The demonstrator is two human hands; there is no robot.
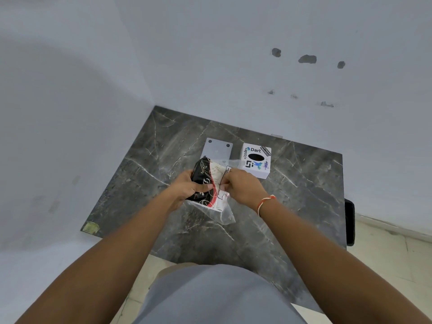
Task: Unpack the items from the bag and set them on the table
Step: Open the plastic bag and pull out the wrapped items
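Observation:
Over the middle of the dark marble table (292, 206) I hold a clear plastic bag (225, 213). Inside it is a packet (205, 174) patterned in black, red and cream. My left hand (189, 187) grips the packet's black side, thumb on top. My right hand (243, 185), with an orange-and-white thread at the wrist, pinches the bag's film at the packet's cream side. The bag's lower part hangs loose toward me. Whether the packet touches the table is hidden by my hands.
A white cube box (256, 161) with stickers and a dark oval hole stands just behind my right hand. A flat grey plate (218, 148) with two holes lies to its left. Walls close the table's left and far sides. A black object (350, 222) sits at the right edge.

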